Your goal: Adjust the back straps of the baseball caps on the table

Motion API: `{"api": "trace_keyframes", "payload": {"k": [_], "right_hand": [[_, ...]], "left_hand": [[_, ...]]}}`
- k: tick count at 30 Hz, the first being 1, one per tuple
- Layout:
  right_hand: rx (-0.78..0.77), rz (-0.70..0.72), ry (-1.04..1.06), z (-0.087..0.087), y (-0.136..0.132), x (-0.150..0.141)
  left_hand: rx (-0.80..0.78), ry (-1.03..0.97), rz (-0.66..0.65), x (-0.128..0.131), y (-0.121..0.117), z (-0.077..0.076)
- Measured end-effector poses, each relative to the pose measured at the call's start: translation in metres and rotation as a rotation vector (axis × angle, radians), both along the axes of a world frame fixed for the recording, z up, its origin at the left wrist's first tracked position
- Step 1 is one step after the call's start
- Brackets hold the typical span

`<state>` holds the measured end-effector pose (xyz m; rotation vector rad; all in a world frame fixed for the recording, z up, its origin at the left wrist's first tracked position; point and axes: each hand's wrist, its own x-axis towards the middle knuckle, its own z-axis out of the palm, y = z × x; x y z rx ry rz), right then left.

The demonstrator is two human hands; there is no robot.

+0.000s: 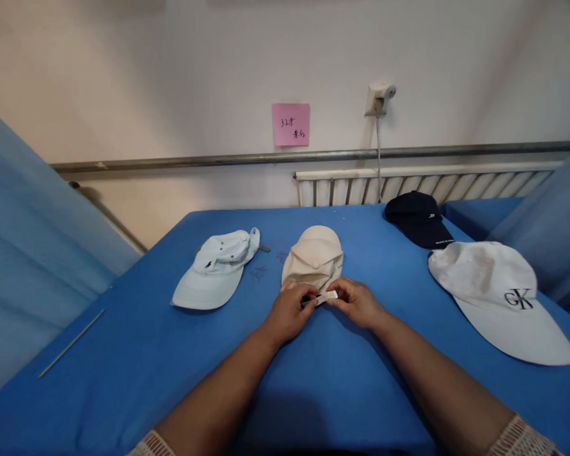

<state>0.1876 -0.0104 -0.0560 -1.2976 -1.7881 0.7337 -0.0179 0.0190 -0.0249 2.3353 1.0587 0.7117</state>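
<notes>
A beige baseball cap (pixel 316 247) lies on the blue-covered table, its brim pointing away from me and its back strap towards me. My left hand (pixel 292 310) pinches the left part of the strap. My right hand (pixel 356 303) is closed on the right part, where a small whitish piece shows between thumb and finger. The strap's fastening is partly hidden by my fingers. Left of this cap rests a pale blue cap (pixel 216 256) with a small dark emblem and a loose strap at its back.
At the right sit a white cap (pixel 489 278) with dark letters and a black cap (pixel 415 218) behind it. A thin stick (pixel 71 344) lies at the table's left. Blue curtains (pixel 28 253) flank the table (pixel 161 380). A radiator (pixel 422 183) and a rail (pixel 218 159) run along the wall.
</notes>
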Motion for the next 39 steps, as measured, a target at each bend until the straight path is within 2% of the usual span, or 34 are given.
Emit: {"api": "trace_keyframes", "payload": {"k": [7,13,19,23,39], "right_hand": [[0.029,0.017,-0.021,-0.005,0.002,0.000],[0.033,0.024,-0.003,-0.007,0.002,-0.002],[0.036,-0.017,-0.005,-0.008,0.004,0.003],[0.023,-0.012,0.002,-0.006,0.003,0.004],[-0.042,0.023,0.040,-0.006,0.001,0.000]], "left_hand": [[-0.036,0.003,0.014,0.010,0.001,-0.008],[0.056,0.006,0.019,0.011,-0.002,-0.008],[0.107,0.052,0.013,0.001,-0.002,-0.002],[0.083,0.075,0.028,-0.005,0.001,-0.001],[0.047,0.078,-0.016,0.004,0.001,-0.003]]}}
